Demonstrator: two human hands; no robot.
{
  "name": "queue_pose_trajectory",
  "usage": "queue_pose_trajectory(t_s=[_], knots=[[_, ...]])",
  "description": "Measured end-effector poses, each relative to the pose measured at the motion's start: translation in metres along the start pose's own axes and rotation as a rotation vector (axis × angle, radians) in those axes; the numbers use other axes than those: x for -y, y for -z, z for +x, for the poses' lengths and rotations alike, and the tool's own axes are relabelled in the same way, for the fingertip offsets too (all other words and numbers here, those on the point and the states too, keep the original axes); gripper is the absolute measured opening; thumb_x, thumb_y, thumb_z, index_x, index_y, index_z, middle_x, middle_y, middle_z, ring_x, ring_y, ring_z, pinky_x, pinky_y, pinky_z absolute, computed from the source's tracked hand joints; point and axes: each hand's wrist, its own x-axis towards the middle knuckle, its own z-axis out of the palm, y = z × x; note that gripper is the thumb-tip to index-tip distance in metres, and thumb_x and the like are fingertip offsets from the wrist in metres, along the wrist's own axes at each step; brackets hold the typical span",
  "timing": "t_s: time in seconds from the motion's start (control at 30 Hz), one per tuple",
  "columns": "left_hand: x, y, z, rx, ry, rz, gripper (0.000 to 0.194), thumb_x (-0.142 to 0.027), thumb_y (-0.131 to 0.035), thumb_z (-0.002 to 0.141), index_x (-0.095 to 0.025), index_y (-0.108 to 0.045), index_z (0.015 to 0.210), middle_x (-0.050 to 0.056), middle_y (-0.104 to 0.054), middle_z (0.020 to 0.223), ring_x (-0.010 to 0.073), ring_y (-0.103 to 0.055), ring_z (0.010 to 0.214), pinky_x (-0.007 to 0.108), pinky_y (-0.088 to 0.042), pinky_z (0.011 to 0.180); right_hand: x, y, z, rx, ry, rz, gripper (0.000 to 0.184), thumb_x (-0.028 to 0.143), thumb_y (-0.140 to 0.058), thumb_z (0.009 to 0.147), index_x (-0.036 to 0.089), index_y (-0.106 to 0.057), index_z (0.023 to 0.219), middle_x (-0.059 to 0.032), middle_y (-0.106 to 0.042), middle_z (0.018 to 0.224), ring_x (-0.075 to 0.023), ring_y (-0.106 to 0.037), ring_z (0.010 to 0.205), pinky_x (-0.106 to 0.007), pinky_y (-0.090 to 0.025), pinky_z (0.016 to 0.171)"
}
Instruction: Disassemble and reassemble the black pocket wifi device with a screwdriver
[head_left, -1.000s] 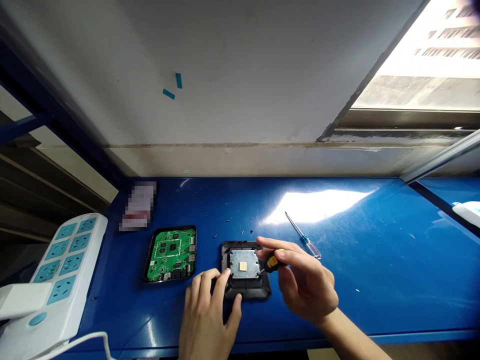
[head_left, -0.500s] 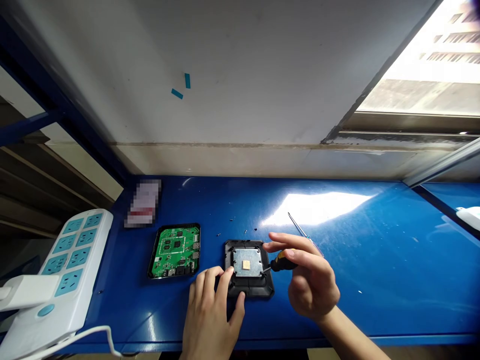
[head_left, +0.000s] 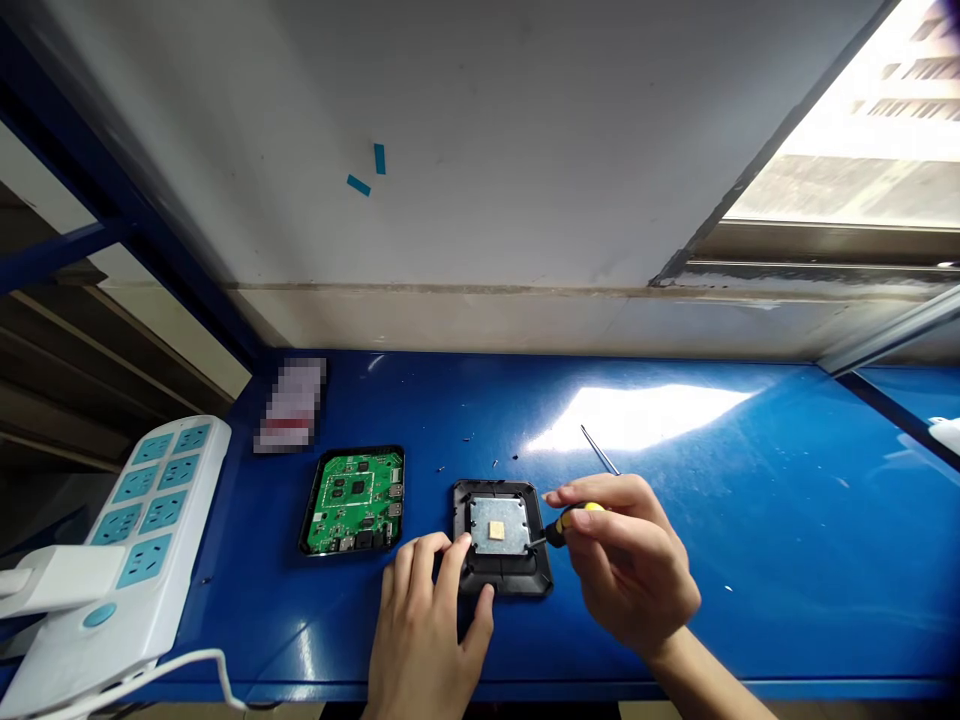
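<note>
The right hand (head_left: pixel 634 560) grips a screwdriver (head_left: pixel 556 534) at the plate (head_left: pixel 499 512) inside the black cover (head_left: pixel 508 582); the left hand (head_left: pixel 429 615), fingers spread, touches the cover. Left of the cover, the circuit board (head_left: pixel 356 500) lies separate; beyond, loose screws (head_left: pixel 495 463).

The tabletop (head_left: pixel 787 560) is blue, glaring white where light falls. The screwdriver (head_left: pixel 558 532) is black and yellow; the black cover (head_left: pixel 514 583) carries a silver-grey plate (head_left: pixel 511 509) with a tan square (head_left: pixel 496 530). The circuit board (head_left: pixel 330 521) is green — a white outline printed on it — and the power strip (head_left: pixel 64 645) white with light-blue sockets (head_left: pixel 161 510).
</note>
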Motion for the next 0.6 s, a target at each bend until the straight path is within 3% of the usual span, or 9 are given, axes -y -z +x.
queue_pose_trajectory(t_s=[0.07, 0.13, 0.23, 0.3, 0.4, 0.5, 0.6], knots=[[0.0, 0.0002, 0.0, 0.007, 0.002, -0.002, 0.032, -0.029, -0.054, 0.097, -0.024, -0.065, 0.126, 0.008, -0.064, 0.114, 0.0298, -0.059, 0.108, 0.042, -0.049, 0.09, 0.0006, 0.0017, -0.0002, 0.047, -0.014, 0.018, 0.038, 0.004, -0.046, 0.099, 0.022, -0.062, 0.128, -0.0108, -0.072, 0.111, -0.0223, -0.074, 0.099, -0.04, -0.066, 0.072], [0.0001, 0.0004, -0.0002, 0.015, 0.003, -0.006, 0.032, -0.029, -0.054, 0.098, -0.024, -0.064, 0.127, 0.008, -0.064, 0.115, 0.0298, -0.059, 0.108, 0.042, -0.049, 0.09, 0.0004, 0.0029, -0.0005, 0.082, -0.023, 0.052, 0.037, 0.01, -0.038, 0.104, 0.02, -0.06, 0.131, -0.0144, -0.07, 0.121, -0.0252, -0.073, 0.106, -0.045, -0.066, 0.076], [0.0004, 0.0006, -0.0003, 0.019, 0.002, -0.004, 0.032, -0.029, -0.054, 0.098, -0.023, -0.064, 0.128, 0.009, -0.063, 0.116, 0.0299, -0.058, 0.109, 0.042, -0.049, 0.09, -0.0002, 0.0021, 0.0001, 0.041, -0.013, 0.025, 0.024, 0.02, -0.055, 0.101, 0.021, -0.066, 0.123, -0.0121, -0.065, 0.12, -0.0242, -0.073, 0.1, -0.044, -0.066, 0.074], [0.0005, 0.0008, -0.0001, 0.019, 0.001, -0.003, 0.032, -0.029, -0.055, 0.097, -0.024, -0.064, 0.128, 0.009, -0.064, 0.116, 0.0299, -0.058, 0.109, 0.042, -0.049, 0.09, -0.0001, 0.0008, 0.001, -0.01, 0.002, -0.033, 0.029, 0.01, -0.068, 0.092, 0.022, -0.069, 0.119, -0.0079, -0.065, 0.111, -0.0205, -0.072, 0.094, -0.038, -0.065, 0.071], [0.0005, 0.0011, 0.0001, 0.021, -0.001, -0.003, 0.032, -0.028, -0.055, 0.097, -0.024, -0.064, 0.127, 0.009, -0.064, 0.115, 0.0297, -0.059, 0.108, 0.042, -0.049, 0.089, 0.0013, 0.0001, 0.0011, 0.001, -0.019, -0.022, 0.042, -0.003, -0.055, 0.092, 0.02, -0.065, 0.126, -0.0093, -0.071, 0.111, -0.0215, -0.073, 0.1, -0.038, -0.065, 0.074], [0.0005, 0.001, 0.0, 0.019, 0.0, 0.002, 0.032, -0.028, -0.054, 0.097, -0.024, -0.064, 0.127, 0.009, -0.064, 0.115, 0.0298, -0.058, 0.109, 0.042, -0.048, 0.09, 0.003, 0.0014, -0.0001, 0.061, -0.067, 0.05, 0.04, 0.004, -0.041, 0.1, 0.018, -0.06, 0.132, -0.0153, -0.068, 0.126, -0.0263, -0.072, 0.111, -0.047, -0.065, 0.082], [0.0, 0.0009, -0.0001, 0.02, 0.003, -0.004, 0.032, -0.029, -0.054, 0.098, -0.023, -0.064, 0.127, 0.009, -0.063, 0.115, 0.0299, -0.058, 0.109, 0.042, -0.047, 0.09, 0.0044, 0.0016, -0.0005, 0.026, -0.048, 0.02, 0.027, 0.014, -0.058, 0.098, 0.021, -0.066, 0.122, -0.0116, -0.064, 0.12, -0.0242, -0.072, 0.102, -0.045, -0.067, 0.078]])
